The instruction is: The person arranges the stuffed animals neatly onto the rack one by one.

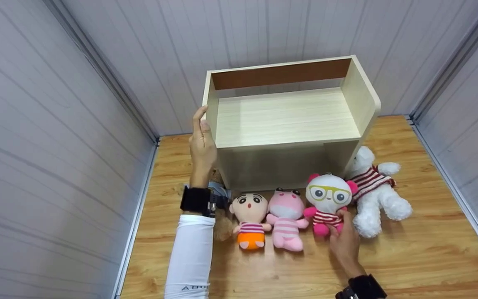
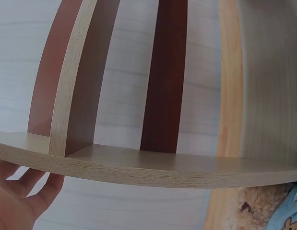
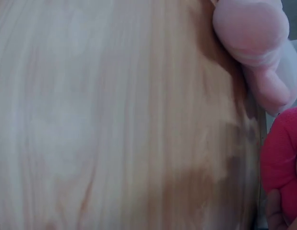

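Your head camera looks forward and down over shelf (image 1: pixel 286 118) and floor (image 1: pixel 280 274); your left wrist's faces that same shelf up close, your right's that same floor.

Panda plush (image 3: pixel 279 153) cropped, right wrist view

Head view, person's kit: left hand (image 1: pixel 203 147) at 9 o'clock, bare. Wide black wristband (image 1: pixel 196 200) at 7 o'clock, matte, with a small greyish metallic-looking fitting (image 1: pixel 211 203) on the band's 3 o'clock edge. White sleeve (image 1: pixel 191 253) below it, smooth and close-fitting, cuff just short of the band. Dark lettering (image 1: pixel 195 287) near the sleeve's 6 o'clock end, starts with "A", rest unclear. Right hand (image 1: pixel 344 238) at 4 o'clock, also bare; black strap (image 1: pixel 365 286) toward 5, partly cut by frame edge.
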`<state>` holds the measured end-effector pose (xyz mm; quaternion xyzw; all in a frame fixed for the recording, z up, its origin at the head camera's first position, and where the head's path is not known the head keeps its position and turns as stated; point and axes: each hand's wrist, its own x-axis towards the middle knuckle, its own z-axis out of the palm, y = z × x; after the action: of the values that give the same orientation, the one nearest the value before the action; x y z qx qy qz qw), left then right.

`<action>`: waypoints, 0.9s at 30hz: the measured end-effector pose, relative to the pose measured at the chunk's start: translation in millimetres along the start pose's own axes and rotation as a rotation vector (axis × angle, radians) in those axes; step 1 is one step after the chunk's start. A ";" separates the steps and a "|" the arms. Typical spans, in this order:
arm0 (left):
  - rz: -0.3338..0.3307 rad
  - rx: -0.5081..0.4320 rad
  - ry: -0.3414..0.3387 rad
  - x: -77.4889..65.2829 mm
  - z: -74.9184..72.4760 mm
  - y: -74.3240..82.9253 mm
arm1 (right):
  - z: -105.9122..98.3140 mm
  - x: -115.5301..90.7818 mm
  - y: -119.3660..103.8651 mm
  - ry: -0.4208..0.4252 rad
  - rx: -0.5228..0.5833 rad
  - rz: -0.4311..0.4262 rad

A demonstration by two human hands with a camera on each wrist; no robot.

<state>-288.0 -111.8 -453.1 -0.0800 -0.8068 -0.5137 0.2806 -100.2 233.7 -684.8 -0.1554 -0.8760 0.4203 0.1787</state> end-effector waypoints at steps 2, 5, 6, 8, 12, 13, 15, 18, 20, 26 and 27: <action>-0.004 -0.004 0.002 0.0 0.3 -0.4 | -0.7 1.8 -4.5 0.012 0.030 -0.005; -0.009 -0.012 0.006 0.3 0.9 -0.7 | -3.2 5.1 -11.7 0.024 0.079 -0.012; -0.008 -0.015 0.007 0.3 1.2 -0.7 | -4.6 6.2 -14.5 0.026 0.095 -0.015; -0.007 -0.023 0.006 0.3 1.5 0.2 | -7.3 8.8 -20.2 0.034 0.124 -0.025; -0.008 -0.044 0.003 0.8 2.5 0.6 | -12.2 12.9 -32.5 0.073 0.188 -0.081; -0.010 -0.046 0.002 1.0 2.7 0.6 | -13.3 13.9 -35.6 0.085 0.202 -0.099; -0.014 -0.052 0.000 1.2 2.8 0.7 | -15.8 15.5 -42.4 0.101 0.238 -0.127; -0.016 -0.062 0.001 1.5 3.2 0.7 | -19.9 18.8 -52.2 0.107 0.278 -0.144; -0.012 -0.071 0.001 1.9 3.8 0.6 | -22.2 21.4 -58.0 0.107 0.294 -0.145; 0.020 -0.082 -0.014 3.0 6.5 0.6 | -26.5 28.3 -73.0 0.131 0.360 -0.152; 0.020 -0.085 -0.017 3.1 6.8 0.8 | -27.2 29.2 -75.4 0.134 0.374 -0.158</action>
<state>-292.7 -105.9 -453.0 -0.1041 -0.7859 -0.5439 0.2752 -123.2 219.4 -604.0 -0.0778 -0.7785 0.5488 0.2944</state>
